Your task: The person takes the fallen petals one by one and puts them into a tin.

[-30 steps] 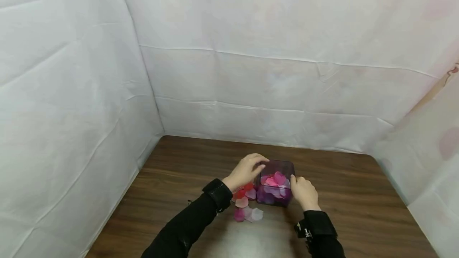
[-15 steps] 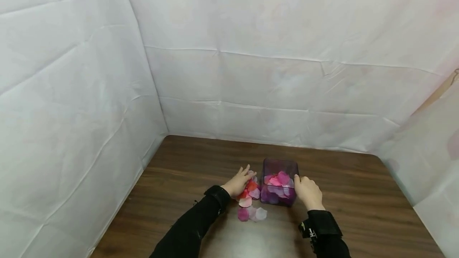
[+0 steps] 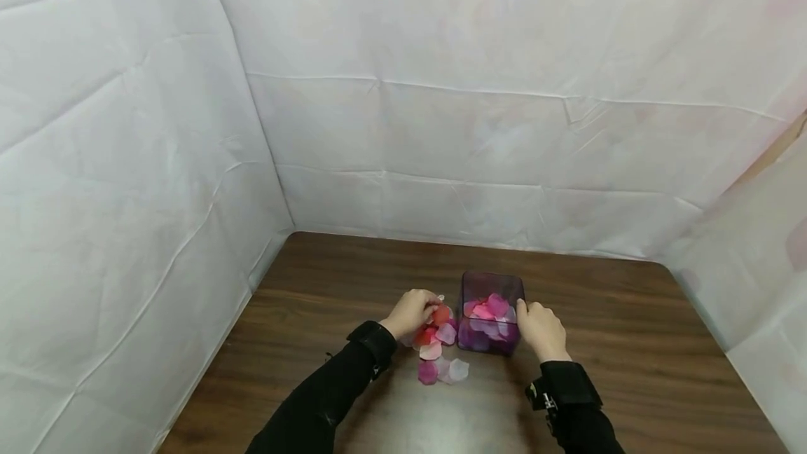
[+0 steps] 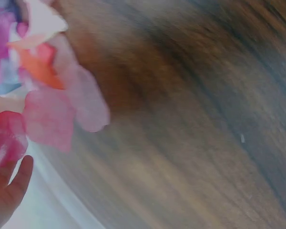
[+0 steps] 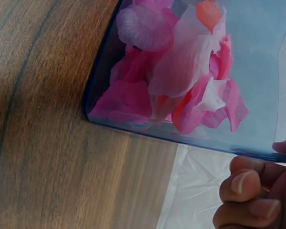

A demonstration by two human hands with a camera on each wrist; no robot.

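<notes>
Loose flower petals (image 3: pixel 431 335) in red, pink and white lie on the wooden table, left of a clear purple box (image 3: pixel 489 345). My left hand (image 3: pixel 412 312) bends over the far end of this pile, its fingers curled in at an orange-red petal (image 3: pixel 441 314). In the left wrist view, fingertips (image 4: pixel 21 174) show right at a magenta petal (image 4: pixel 8 138). My right hand (image 3: pixel 542 330) grips the box's right wall, thumb at the inside and bent fingers (image 5: pixel 245 186) outside. More pink petals (image 5: pixel 176 71) fill the bottom of the box, which stands open at the top.
Several petals (image 3: pixel 443 370) lie in a small row nearer the table's front. The brown wooden table (image 3: pixel 643 342) reaches back to a white cloth (image 3: pixel 454 139) hung behind it. Another white cloth wall (image 3: pixel 126 202) stands along the left edge.
My left hand has moved from beside the box's left rim down to the petal pile, spread its fingers there, then drawn them in. The right hand stays on the box.
</notes>
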